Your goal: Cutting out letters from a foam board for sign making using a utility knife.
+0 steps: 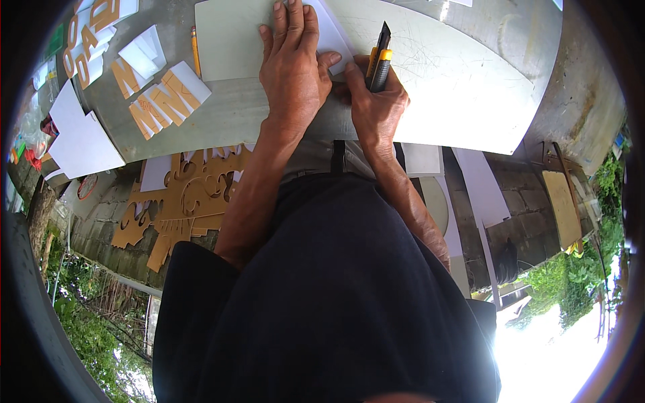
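Note:
My left hand (294, 77) lies flat with fingers stretched on a white sheet (330, 32), near its right edge. Beside it, my right hand (377, 111) is closed around a black and yellow utility knife (380, 66). The knife's dark blade points up and away from me, off the sheet. My right thumb and fingertips are at the sheet's lower right corner; some fingers are hidden. Both hands are over a pale, scratched board (457, 87) on the table, and the sheet rests on that board.
Cut-out letters (171, 101) in brown and white lie at the left, near a yellow pencil (195, 52). A white offcut (84, 138) hangs over the table's left edge. Lower down are brown cardboard scraps (191, 205) and long white strips (478, 185).

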A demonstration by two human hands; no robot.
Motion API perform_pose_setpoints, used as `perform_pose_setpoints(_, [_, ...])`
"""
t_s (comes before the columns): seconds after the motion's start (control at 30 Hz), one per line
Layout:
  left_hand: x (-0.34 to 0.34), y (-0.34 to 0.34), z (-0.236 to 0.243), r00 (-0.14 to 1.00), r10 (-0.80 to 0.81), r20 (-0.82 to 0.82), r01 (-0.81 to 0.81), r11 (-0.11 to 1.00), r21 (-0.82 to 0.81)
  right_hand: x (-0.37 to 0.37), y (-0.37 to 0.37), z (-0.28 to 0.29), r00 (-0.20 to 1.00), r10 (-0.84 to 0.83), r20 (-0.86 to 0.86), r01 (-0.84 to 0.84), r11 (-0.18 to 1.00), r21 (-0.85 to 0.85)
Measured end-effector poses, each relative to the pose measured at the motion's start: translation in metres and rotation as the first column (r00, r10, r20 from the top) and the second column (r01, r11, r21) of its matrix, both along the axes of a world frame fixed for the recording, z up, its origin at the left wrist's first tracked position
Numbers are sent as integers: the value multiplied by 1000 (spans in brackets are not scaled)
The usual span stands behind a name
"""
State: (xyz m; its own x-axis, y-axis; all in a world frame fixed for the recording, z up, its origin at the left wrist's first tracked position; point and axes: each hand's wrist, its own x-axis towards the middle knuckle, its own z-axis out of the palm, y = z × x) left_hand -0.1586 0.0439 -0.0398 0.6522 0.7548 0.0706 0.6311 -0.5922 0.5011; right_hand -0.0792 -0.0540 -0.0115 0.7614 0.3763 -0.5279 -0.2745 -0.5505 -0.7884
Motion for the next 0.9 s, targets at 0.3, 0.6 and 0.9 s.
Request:
perform_pose_setpoints(0.3, [0,0,0,1000,-1,1,1,1000,7,0,1,4,999,23,25,-22,1000,-13])
perform_pose_setpoints(0.6, [-1,-2,-1,1000,-5,16,5,1000,5,-1,-2,-1,1000,16,16,-16,1000,-10])
perform_pose_setpoints(0.9, [0,-2,1,1000,-2,16,2,1000,13,0,-2,-4,999,45,23,-45,999,-9])
